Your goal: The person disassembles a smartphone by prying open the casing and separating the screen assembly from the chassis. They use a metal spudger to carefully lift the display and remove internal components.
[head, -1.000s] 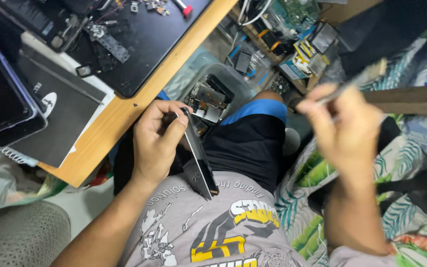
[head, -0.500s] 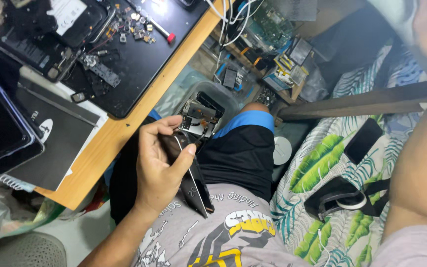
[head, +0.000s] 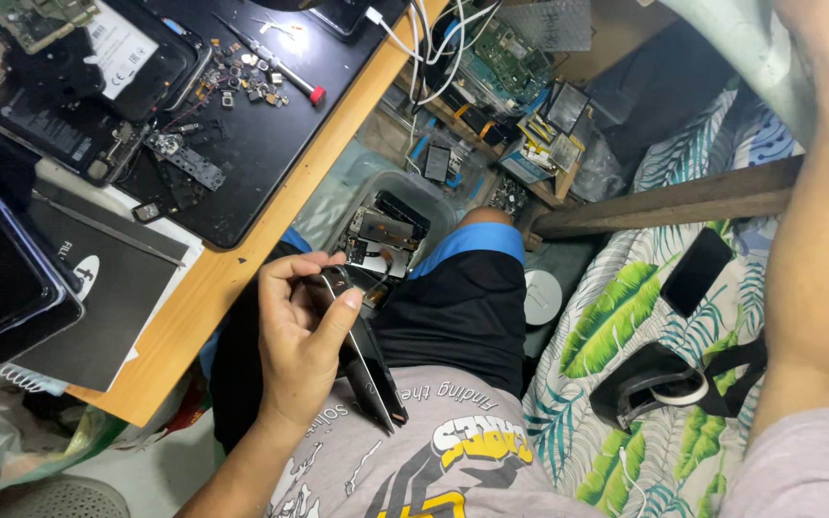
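One hand does the holding as we look down: our left hand [head: 301, 341], at lower centre of the frame, has its grip pressed around a dark opened phone [head: 365, 360], thumb along one long edge, fingers curled over the top end, the lower end resting against our grey printed shirt [head: 414, 460]. Our right arm [head: 822, 240] rises along the right edge of the frame; its hand is cut off at the top, so we cannot tell how that grip stands.

At upper left, the wooden surface [head: 194, 317] carries a black mat strewn with small screws and parts [head: 242, 82], a red-tipped screwdriver [head: 285, 69] and another stripped phone [head: 69, 86]. Below our knee, a clear tub of phone parts [head: 386, 225] sits on the floor. A black phone [head: 698, 271] and a roll of tape [head: 678, 388] lie on the leaf-print bed [head: 616, 326] at right.

We judge the risk plain: the phone is held on edge by one hand alone, over our lap. A loosened thumb could let it slide off toward the floor, and its exposed insides could snag or shed a part.
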